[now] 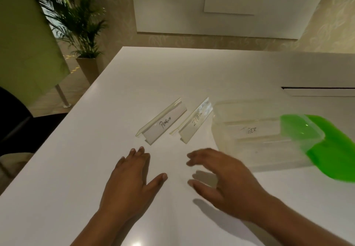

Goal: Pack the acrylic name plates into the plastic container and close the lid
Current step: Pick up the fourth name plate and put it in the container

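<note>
Tabletop (pixel 92 165): white, smooth and glossy — thin plastic will likely skate on it rather than stay put under a sideways push.

Plastic container (pixel 255 140): clear, open, at about 3 o'clock from the hands, its near wall just beside the right hand. It looks light and slightly flexible, so I judge it may shift if a plate is dropped against its wall. One name plate marked "TIGER" (pixel 251 130) seems to lie inside already; the lettering shows through the wall, partly blurred.

Green lid (pixel 330 149): translucent, off the container, resting at its far right end at 3 o'clock; whether it leans on the rim or lies on the tabletop I cannot tell. It probably flexes, and closing it would call for pressing round the edge.

"PENGUIN" name plate (pixel 163 122): a folded acrylic tent with a paper card, at 12 o'clock from the left hand, apart from it. Stiff, light, slick; the folded edge could chip or scratch — best taken across the ridge, thumb on one face and fingers on the other.

"ZEBRA" name plate (pixel 194 124): same kind, just right of the first, at 11 o'clock from the right hand, near the container's left wall; the lettering is only partly legible.

Left hand (pixel 130 178): flat on the tabletop, fingers together, thumb out, holding nothing.

Right hand (pixel 221 176): raised, fingers spread wide and curled, empty, motion-blurred.
</note>
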Motion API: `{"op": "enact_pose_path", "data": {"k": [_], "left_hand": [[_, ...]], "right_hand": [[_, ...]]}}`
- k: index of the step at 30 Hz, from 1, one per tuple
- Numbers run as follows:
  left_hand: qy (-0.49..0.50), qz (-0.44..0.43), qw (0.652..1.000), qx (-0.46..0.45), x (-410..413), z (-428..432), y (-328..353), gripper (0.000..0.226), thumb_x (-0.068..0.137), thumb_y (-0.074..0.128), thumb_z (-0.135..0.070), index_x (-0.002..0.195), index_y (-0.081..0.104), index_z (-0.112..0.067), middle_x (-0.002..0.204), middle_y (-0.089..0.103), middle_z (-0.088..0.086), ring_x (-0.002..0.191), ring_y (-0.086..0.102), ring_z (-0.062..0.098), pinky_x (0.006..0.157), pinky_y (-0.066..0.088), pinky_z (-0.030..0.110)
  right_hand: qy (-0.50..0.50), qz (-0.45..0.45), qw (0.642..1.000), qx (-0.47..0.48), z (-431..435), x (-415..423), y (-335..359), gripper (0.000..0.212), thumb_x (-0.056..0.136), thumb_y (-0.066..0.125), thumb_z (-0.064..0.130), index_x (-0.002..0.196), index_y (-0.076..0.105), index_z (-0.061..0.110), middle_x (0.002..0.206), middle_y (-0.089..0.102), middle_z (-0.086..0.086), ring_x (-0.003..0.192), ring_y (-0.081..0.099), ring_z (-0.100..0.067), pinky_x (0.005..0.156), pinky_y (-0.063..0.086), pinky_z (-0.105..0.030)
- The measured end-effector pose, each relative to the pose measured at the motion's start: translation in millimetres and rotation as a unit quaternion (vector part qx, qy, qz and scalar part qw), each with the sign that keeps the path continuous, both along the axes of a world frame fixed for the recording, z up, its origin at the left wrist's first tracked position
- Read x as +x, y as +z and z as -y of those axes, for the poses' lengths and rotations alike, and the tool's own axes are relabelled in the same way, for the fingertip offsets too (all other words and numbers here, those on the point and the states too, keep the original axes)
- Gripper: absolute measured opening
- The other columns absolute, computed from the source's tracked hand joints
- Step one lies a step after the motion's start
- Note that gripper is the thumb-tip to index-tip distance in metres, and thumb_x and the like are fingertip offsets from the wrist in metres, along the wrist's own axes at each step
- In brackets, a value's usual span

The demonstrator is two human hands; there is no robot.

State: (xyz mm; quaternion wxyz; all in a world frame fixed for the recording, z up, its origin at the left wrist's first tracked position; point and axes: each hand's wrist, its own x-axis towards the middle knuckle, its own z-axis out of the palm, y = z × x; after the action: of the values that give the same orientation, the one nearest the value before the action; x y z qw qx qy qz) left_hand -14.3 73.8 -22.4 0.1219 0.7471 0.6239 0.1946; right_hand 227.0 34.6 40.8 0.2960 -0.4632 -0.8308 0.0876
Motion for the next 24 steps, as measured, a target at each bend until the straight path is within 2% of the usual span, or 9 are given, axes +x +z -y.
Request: {"op": "enact_pose_path", "data": {"k": [2,4,7,12,14,16,19,22,24], "left_hand": [[0.006,0.025,1.000,-0.009,-1.3,-0.9,1.1,0.087,0.080,0.040,-0.077,0.148,0.040,-0.024,0.159,0.030,-0.007,0.147,0.022,0.013,0.117,0.015,0.033],[0.012,0.042,0.999,-0.014,-1.6,-1.9,1.9,0.082,0.081,0.047,-0.074,0.147,0.041,-0.026,0.159,0.031,-0.008,0.147,0.023,0.012,0.117,0.018,0.036],[0.021,0.066,0.997,-0.024,-2.4,-3.8,2.3,0.074,0.083,0.055,-0.068,0.144,0.046,-0.026,0.157,0.034,-0.009,0.146,0.024,0.012,0.117,0.024,0.038],[0.061,0.145,0.987,-0.027,-5.2,-10.6,7.3,0.059,0.083,0.067,-0.054,0.131,0.061,-0.021,0.141,0.057,-0.006,0.136,0.043,0.010,0.108,0.037,0.032],[0.087,0.196,0.976,-0.024,-6.8,-15.6,12.0,0.043,0.083,0.071,-0.047,0.116,0.071,-0.021,0.125,0.068,-0.004,0.125,0.055,0.009,0.098,0.044,0.023],[0.116,0.233,0.965,0.000,-7.6,-22.8,18.5,0.025,0.083,0.073,-0.042,0.100,0.073,-0.024,0.105,0.071,-0.009,0.107,0.061,0.008,0.077,0.041,0.003],[0.152,0.286,0.945,0.037,-6.5,-39.6,26.3,0.019,0.084,0.076,-0.032,0.099,0.069,-0.024,0.105,0.070,-0.003,0.094,0.058,0.009,0.057,0.037,-0.006],[0.171,0.294,0.939,0.046,-3.6,-57.7,28.1,0.036,0.085,0.075,-0.030,0.117,0.068,-0.015,0.123,0.068,0.006,0.096,0.056,0.008,0.061,0.036,-0.005],[0.168,0.291,0.941,0.040,-1.1,-68.3,26.7,0.046,0.086,0.074,-0.032,0.126,0.064,-0.012,0.131,0.064,0.007,0.107,0.061,0.014,0.078,0.040,0.007]], "right_hand": [[-0.018,0.043,0.995,-0.089,-1.5,-1.1,-29.1,0.050,0.086,0.059,0.055,0.130,0.056,0.032,0.145,0.045,0.019,0.128,0.046,0.002,0.102,0.041,-0.021],[-0.040,0.064,0.990,-0.119,-4.6,1.7,-48.4,0.063,0.085,0.051,0.063,0.140,0.046,0.034,0.155,0.028,0.023,0.140,0.026,0.007,0.113,0.029,-0.023],[-0.037,0.104,0.989,-0.094,-7.8,0.6,-59.1,0.065,0.087,0.043,0.066,0.142,0.047,0.031,0.155,0.032,0.016,0.144,0.016,0.004,0.120,0.013,-0.029],[-0.046,0.079,0.990,-0.109,-7.8,1.7,-59.1,0.066,0.084,0.041,0.070,0.142,0.043,0.038,0.151,0.024,0.028,0.139,0.004,0.018,0.113,-0.002,-0.009],[-0.047,0.076,0.989,-0.114,-8.2,1.9,-59.1,0.066,0.084,0.042,0.070,0.141,0.043,0.038,0.151,0.023,0.030,0.138,0.003,0.019,0.112,-0.002,-0.009],[-0.045,0.082,0.989,-0.114,-7.7,1.8,-59.7,0.066,0.084,0.041,0.071,0.142,0.042,0.039,0.150,0.022,0.031,0.137,0.001,0.021,0.111,-0.004,-0.007],[-0.046,0.090,0.989,-0.108,-7.2,1.9,-61.0,0.066,0.085,0.040,0.071,0.142,0.042,0.039,0.151,0.021,0.030,0.137,-0.001,0.022,0.109,-0.007,-0.005],[-0.047,0.092,0.989,-0.104,-7.2,2.0,-61.9,0.066,0.085,0.039,0.072,0.142,0.043,0.038,0.152,0.023,0.029,0.138,0.001,0.020,0.110,-0.005,-0.007],[-0.047,0.091,0.990,-0.102,-6.9,2.1,-62.0,0.066,0.085,0.040,0.072,0.141,0.043,0.038,0.152,0.024,0.029,0.138,0.001,0.020,0.110,-0.004,-0.007]]}}
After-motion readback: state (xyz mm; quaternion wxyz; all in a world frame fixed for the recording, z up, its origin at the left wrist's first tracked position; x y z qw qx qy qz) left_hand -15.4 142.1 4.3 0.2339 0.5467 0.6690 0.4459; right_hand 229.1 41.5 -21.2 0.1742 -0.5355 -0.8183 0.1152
